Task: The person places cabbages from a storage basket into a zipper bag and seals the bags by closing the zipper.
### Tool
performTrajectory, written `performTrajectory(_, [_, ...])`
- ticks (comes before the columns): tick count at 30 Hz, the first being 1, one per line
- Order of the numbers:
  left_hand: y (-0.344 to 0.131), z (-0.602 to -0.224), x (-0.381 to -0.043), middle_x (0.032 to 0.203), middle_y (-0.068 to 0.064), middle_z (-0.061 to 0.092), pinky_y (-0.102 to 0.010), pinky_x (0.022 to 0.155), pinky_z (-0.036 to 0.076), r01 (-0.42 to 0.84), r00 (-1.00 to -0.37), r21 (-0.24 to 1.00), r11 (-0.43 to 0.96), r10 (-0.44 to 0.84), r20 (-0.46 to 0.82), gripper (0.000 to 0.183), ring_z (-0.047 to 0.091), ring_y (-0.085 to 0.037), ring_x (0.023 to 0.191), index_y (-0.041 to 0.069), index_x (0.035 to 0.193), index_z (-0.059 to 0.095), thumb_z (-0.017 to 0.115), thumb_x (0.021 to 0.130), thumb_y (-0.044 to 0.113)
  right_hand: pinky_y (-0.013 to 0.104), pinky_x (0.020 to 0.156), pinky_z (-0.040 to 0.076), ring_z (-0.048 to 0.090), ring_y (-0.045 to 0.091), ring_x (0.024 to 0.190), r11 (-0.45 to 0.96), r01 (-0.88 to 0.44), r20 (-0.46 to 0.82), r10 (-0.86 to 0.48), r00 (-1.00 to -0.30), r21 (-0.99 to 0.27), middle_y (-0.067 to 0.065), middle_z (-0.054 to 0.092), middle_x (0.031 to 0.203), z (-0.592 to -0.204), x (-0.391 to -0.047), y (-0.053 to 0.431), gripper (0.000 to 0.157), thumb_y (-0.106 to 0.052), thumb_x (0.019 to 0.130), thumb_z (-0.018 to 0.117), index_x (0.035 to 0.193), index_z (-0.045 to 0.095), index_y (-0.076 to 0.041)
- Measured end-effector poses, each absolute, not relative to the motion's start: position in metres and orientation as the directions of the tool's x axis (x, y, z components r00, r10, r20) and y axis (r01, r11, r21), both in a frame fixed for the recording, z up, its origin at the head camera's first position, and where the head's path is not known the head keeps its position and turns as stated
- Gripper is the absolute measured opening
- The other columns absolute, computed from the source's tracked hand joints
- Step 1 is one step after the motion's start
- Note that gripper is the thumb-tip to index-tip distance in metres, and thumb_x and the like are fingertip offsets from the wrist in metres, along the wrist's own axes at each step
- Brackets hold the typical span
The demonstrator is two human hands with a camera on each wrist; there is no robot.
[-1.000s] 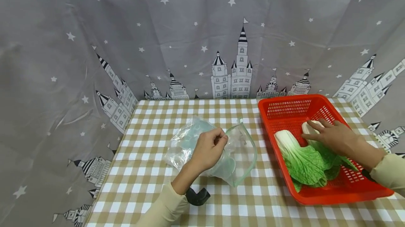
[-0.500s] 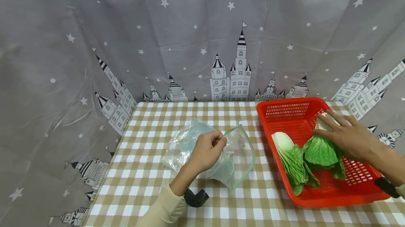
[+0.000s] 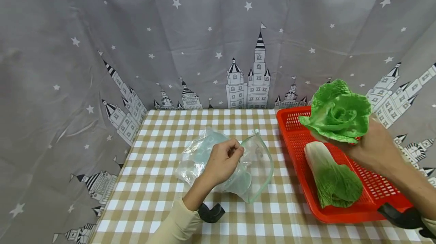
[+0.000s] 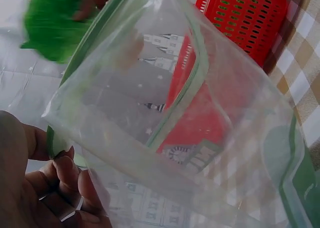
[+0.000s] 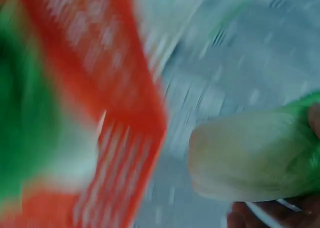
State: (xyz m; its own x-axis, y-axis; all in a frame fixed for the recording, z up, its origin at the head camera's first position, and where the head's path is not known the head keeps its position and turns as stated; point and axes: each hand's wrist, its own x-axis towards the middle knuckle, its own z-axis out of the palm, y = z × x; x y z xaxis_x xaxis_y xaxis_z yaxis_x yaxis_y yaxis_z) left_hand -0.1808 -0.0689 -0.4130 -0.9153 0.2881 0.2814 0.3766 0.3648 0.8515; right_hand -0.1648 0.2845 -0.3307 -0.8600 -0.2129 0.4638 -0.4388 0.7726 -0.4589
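In the head view my left hand (image 3: pixel 225 162) pinches the rim of a clear zip bag (image 3: pixel 260 160) with a green zip edge, lying on the checked cloth. The left wrist view shows the bag (image 4: pixel 150 88) with its mouth spread and thumb and fingers (image 4: pixel 67 170) on one corner. Above the red basket my right hand (image 3: pixel 378 147) grips a napa cabbage (image 3: pixel 340 115), its green leafy end facing the camera. The right wrist view shows its pale base (image 5: pixel 240 158). A second napa cabbage (image 3: pixel 332 176) lies in the basket, white base toward the back.
The red perforated basket (image 3: pixel 298 172) stands at the right of the table, on a brown and white checked cloth (image 3: pixel 160 187). Behind it hangs a grey curtain (image 3: pixel 190 36) with castles and stars.
My right hand has taken hold of one cabbage and lifted it out of the basket, turning its leaves toward the camera. The other cabbage has shifted and turned. My left hand stays put.
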Motion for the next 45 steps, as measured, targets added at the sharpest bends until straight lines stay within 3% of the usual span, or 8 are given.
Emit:
performTrajectory(4, [-0.068, -0.415, -0.181, 0.052, 0.008, 0.043, -0.024, 0.045, 0.032, 0.388, -0.911, 0.85, 0.356, 0.289, 0.295, 0.02, 0.037, -0.006, 0.046, 0.014, 0.072, 0.058, 0.058, 0.092, 0.009, 0.023, 0.086, 0.043, 0.055, 0.013, 0.108, 0.619, -0.31, 0.294, -0.131, -0.947, -0.722, 0.011, 0.06, 0.12, -0.338, -0.146, 0.238, 0.056, -0.016, 0.085, 0.077, 0.134, 0.051, -0.008])
performTrajectory(9, [-0.066, -0.415, -0.18, 0.052, 0.01, 0.042, -0.024, 0.045, 0.031, 0.405, -0.906, 0.85, 0.337, 0.274, 0.323, 0.02, 0.037, -0.005, 0.046, 0.014, 0.072, 0.057, 0.058, 0.091, 0.009, 0.05, 0.094, 0.043, 0.051, 0.031, 0.119, 0.554, -0.142, 0.091, -0.119, -0.989, -0.82, 0.019, 0.055, 0.131, -0.348, -0.133, 0.195, 0.061, -0.035, 0.094, 0.065, 0.141, 0.042, -0.003])
performTrajectory(15, [-0.062, -0.417, -0.178, 0.053, 0.009, 0.042, -0.024, 0.044, 0.031, 0.421, -0.903, 0.853, 0.309, 0.23, 0.363, 0.02, 0.036, -0.006, 0.046, 0.013, 0.072, 0.058, 0.057, 0.091, 0.009, 0.041, 0.09, 0.05, 0.059, 0.028, 0.111, 0.367, -0.004, -0.034, -0.096, -0.995, -0.93, 0.019, 0.058, 0.127, -0.375, -0.132, 0.161, 0.061, -0.04, 0.097, 0.059, 0.141, 0.041, -0.001])
performTrajectory(22, [-0.063, -0.42, -0.177, 0.054, 0.006, 0.044, -0.024, 0.045, 0.032, 0.416, -0.908, 0.864, 0.284, 0.178, 0.378, 0.021, 0.038, -0.009, 0.047, 0.012, 0.073, 0.058, 0.056, 0.093, 0.007, 0.04, 0.086, 0.048, 0.064, 0.023, 0.09, 0.442, 0.089, -0.099, 0.0, -0.995, -0.893, 0.018, 0.06, 0.123, -0.391, -0.134, 0.156, 0.068, -0.052, 0.095, 0.057, 0.141, 0.041, -0.005])
performTrajectory(27, [-0.059, -0.419, -0.177, 0.056, 0.005, 0.043, -0.025, 0.045, 0.032, 0.452, -0.891, 0.86, 0.237, 0.154, 0.426, 0.022, 0.038, -0.011, 0.048, 0.011, 0.074, 0.056, 0.055, 0.095, 0.005, 0.048, 0.094, 0.046, 0.058, 0.035, 0.112, 0.419, 0.008, -0.025, -0.036, -0.999, -0.908, 0.023, 0.05, 0.136, -0.396, -0.136, 0.145, 0.075, -0.047, 0.095, 0.061, 0.149, 0.027, -0.008])
performTrajectory(33, [-0.049, -0.422, -0.17, 0.057, 0.007, 0.043, -0.025, 0.046, 0.034, 0.455, -0.891, 0.86, 0.233, 0.101, 0.443, 0.022, 0.04, -0.009, 0.05, 0.011, 0.075, 0.056, 0.054, 0.096, 0.007, 0.052, 0.076, 0.053, 0.062, 0.045, 0.102, 0.678, 0.004, -0.049, -0.048, -0.998, -0.735, 0.035, 0.056, 0.123, -0.412, -0.13, 0.128, 0.096, -0.062, 0.09, 0.057, 0.152, 0.019, 0.0])
performTrajectory(40, [-0.045, -0.429, -0.165, 0.064, 0.0, 0.053, -0.024, 0.049, 0.038, 0.459, -0.888, 0.883, 0.102, 0.102, 0.449, 0.019, 0.045, -0.009, 0.055, 0.005, 0.079, 0.06, 0.053, 0.097, 0.003, 0.05, 0.081, 0.052, 0.06, 0.041, 0.108, 0.698, 0.028, -0.113, -0.076, -0.991, -0.715, 0.031, 0.055, 0.128, -0.427, -0.135, 0.123, 0.097, -0.066, 0.087, 0.057, 0.149, 0.029, 0.003])
performTrajectory(45, [-0.039, -0.43, -0.166, 0.068, -0.007, 0.053, -0.025, 0.051, 0.04, 0.551, -0.827, 0.834, 0.011, 0.136, 0.545, 0.019, 0.046, -0.01, 0.058, 0.005, 0.08, 0.057, 0.052, 0.097, 0.001, 0.039, 0.062, 0.049, 0.061, 0.024, 0.083, 0.697, 0.042, -0.112, -0.056, -0.992, -0.716, 0.015, 0.065, 0.105, -0.429, -0.144, 0.119, 0.081, -0.064, 0.084, 0.063, 0.139, 0.045, -0.007])
